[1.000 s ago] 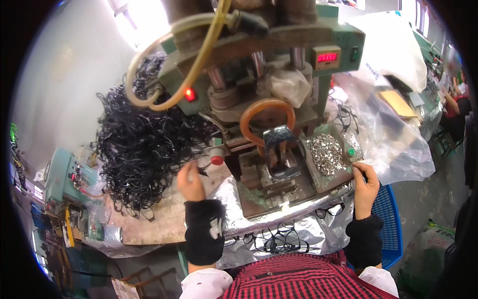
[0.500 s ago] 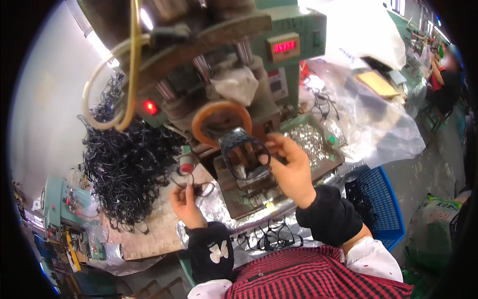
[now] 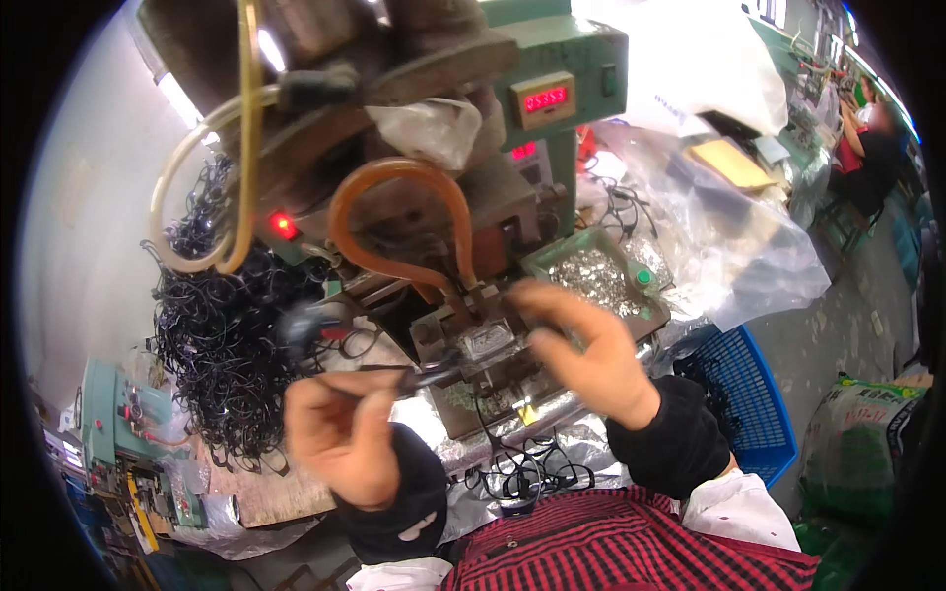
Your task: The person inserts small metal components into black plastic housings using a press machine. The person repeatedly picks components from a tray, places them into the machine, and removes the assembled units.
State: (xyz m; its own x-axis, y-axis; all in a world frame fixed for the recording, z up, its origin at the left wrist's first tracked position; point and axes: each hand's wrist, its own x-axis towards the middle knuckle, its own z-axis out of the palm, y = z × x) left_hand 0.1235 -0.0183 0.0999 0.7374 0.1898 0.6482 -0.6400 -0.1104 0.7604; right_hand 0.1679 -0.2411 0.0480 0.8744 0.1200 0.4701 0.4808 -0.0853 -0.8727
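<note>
Since the earlier frame both hands are now coming closer to the metal fixture (image 3: 485, 343) under the green press machine (image 3: 552, 59). Right hand (image 3: 581, 360) is reaching to it from four o'clock, fingers half curled; whether it is holding something cannot be told. Left hand (image 3: 340, 433), at eight o'clock, is pinching a thin black wire (image 3: 434, 372). At nine o'clock the pile of black wires (image 3: 222, 345) is lying; at two o'clock, a tray of small silver parts (image 3: 596, 281).

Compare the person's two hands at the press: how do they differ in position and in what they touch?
The left hand is low, away from the press, pinching a thin black wire. The right hand reaches further forward, fingers at the metal fixture. Both are bare, blurred, with black cuffs.
</note>
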